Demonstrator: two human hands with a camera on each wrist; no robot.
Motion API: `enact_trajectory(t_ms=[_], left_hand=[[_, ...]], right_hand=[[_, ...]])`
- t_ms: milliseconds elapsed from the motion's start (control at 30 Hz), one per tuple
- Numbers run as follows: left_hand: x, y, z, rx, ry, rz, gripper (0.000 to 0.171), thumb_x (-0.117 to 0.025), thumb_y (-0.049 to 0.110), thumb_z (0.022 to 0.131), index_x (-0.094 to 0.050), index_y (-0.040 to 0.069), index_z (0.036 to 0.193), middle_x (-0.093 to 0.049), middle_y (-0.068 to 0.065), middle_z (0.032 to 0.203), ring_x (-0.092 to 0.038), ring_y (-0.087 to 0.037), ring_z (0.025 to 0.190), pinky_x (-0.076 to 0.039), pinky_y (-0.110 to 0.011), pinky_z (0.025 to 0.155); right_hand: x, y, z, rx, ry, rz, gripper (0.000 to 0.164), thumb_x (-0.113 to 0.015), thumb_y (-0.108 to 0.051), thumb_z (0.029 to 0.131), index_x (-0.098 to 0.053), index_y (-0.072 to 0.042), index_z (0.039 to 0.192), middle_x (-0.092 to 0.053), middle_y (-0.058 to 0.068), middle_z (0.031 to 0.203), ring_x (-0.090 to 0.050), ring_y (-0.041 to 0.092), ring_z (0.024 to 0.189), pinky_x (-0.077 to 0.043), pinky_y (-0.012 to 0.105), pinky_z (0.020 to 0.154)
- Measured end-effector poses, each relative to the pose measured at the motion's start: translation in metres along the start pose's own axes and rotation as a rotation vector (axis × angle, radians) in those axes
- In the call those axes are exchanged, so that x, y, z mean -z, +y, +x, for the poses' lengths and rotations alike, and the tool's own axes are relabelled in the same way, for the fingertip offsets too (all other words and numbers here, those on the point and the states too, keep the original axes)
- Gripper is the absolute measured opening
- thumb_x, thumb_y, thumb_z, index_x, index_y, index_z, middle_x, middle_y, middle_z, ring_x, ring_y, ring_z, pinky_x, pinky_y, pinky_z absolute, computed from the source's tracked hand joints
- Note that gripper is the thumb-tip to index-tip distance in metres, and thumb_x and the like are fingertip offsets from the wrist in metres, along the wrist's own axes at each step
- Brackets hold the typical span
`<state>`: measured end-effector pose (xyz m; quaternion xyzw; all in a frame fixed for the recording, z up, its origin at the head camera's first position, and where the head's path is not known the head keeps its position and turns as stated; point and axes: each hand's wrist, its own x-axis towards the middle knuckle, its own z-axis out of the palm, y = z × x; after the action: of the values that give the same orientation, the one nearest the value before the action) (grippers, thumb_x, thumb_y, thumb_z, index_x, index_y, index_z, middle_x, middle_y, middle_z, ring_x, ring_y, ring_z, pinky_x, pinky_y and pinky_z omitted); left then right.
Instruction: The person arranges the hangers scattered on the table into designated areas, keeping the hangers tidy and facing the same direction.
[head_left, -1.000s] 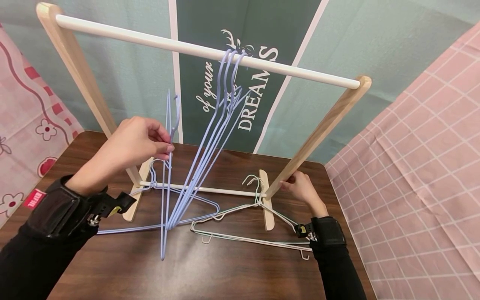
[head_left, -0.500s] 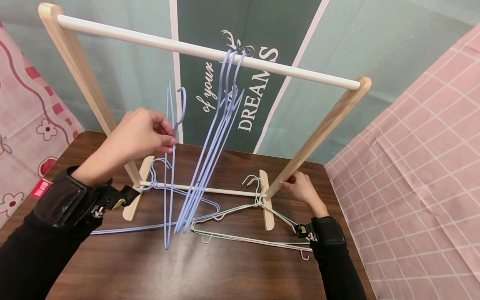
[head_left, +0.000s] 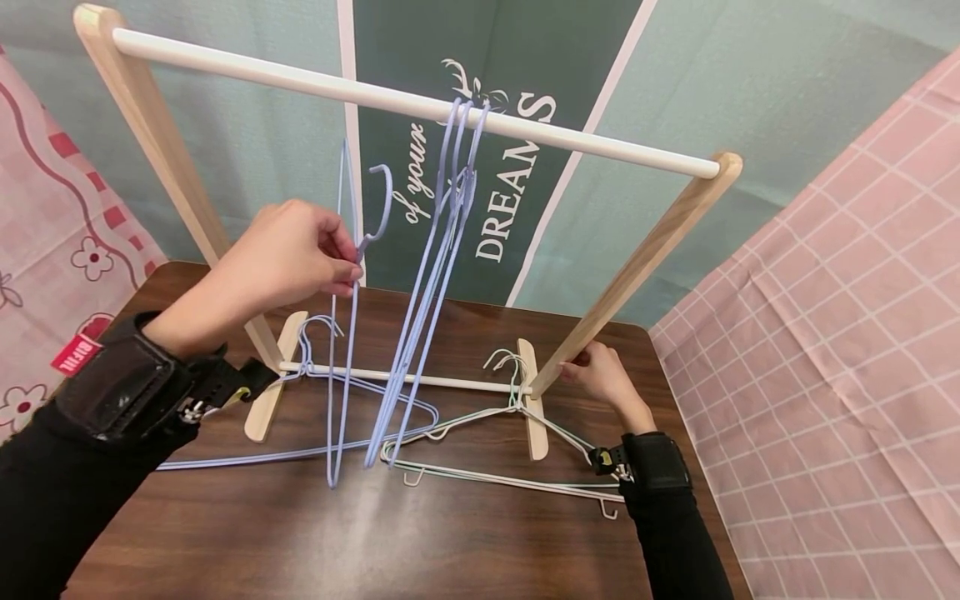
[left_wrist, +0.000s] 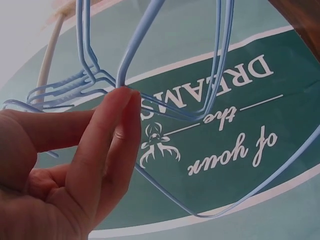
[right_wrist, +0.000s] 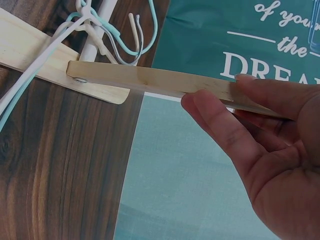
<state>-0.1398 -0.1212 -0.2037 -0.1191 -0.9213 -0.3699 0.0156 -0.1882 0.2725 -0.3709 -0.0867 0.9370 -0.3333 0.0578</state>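
My left hand (head_left: 300, 254) pinches a blue hanger (head_left: 379, 218) just below its hook, holding it upright and under the rack's white top rail (head_left: 285, 75). In the left wrist view the thumb and fingers of my left hand (left_wrist: 95, 155) meet on the blue wire. Several blue hangers (head_left: 431, 283) hang from that rail, right of the held one. Low on the right, my right hand (head_left: 600, 375) grips the rack's right wooden post (head_left: 637, 267); the right wrist view shows thumb and fingers on either side of the post (right_wrist: 150, 80).
More blue hangers (head_left: 225, 461) lie on the brown table (head_left: 300, 542) at the left, across the lower white bar (head_left: 442, 382). White and green hangers (head_left: 510, 480) lie by the right wooden foot (head_left: 537, 442). A green printed cloth (head_left: 420, 50) covers the back.
My left hand has risen and shifted right with the blue hanger, whose hook now turns rightward. The hanging hangers have swung right at their lower ends. My right hand stays put.
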Motion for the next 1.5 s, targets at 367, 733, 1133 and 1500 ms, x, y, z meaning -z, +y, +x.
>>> enact_trajectory(t_ms=[367, 733, 1133, 1500], left_hand=[[0.006, 0.008, 0.0, -0.007, -0.016, 0.003, 0.005, -0.067, 0.007, 0.079, -0.065, 0.003, 0.077, -0.066, -0.002, 0.067, -0.065, -0.013, 0.056, -0.042, -0.022, 0.053], [0.015, 0.019, 0.006, -0.028, -0.02, 0.038, 0.005, -0.066, 0.009, 0.08, -0.065, 0.004, 0.078, -0.067, -0.001, 0.068, -0.066, -0.012, 0.059, -0.043, -0.022, 0.061], [0.023, 0.032, 0.017, -0.017, -0.052, 0.008, 0.008, -0.067, 0.009, 0.081, -0.063, 0.002, 0.083, -0.068, -0.005, 0.073, -0.066, -0.014, 0.062, -0.044, -0.031, 0.077], [0.027, 0.041, 0.028, -0.006, -0.072, 0.025, 0.011, -0.068, 0.01, 0.082, -0.062, 0.002, 0.086, -0.068, -0.006, 0.077, -0.066, -0.013, 0.064, -0.046, -0.027, 0.07]], right_hand=[[0.0, -0.002, -0.001, 0.0, -0.004, 0.006, 0.02, -0.061, -0.002, 0.086, -0.057, 0.011, 0.1, -0.064, 0.023, 0.085, -0.064, 0.035, 0.078, -0.052, 0.044, 0.066], [-0.001, -0.002, 0.0, -0.009, 0.0, -0.002, 0.02, -0.062, -0.003, 0.086, -0.057, 0.011, 0.1, -0.064, 0.023, 0.085, -0.066, 0.03, 0.075, -0.053, 0.041, 0.065], [-0.001, -0.001, 0.0, -0.016, -0.005, -0.014, 0.02, -0.061, -0.004, 0.086, -0.058, 0.011, 0.1, -0.064, 0.021, 0.084, -0.064, 0.034, 0.077, -0.053, 0.038, 0.063], [-0.001, -0.001, 0.0, -0.023, -0.009, -0.029, 0.021, -0.061, -0.006, 0.087, -0.058, 0.01, 0.1, -0.065, 0.021, 0.084, -0.065, 0.033, 0.077, -0.053, 0.036, 0.061]])
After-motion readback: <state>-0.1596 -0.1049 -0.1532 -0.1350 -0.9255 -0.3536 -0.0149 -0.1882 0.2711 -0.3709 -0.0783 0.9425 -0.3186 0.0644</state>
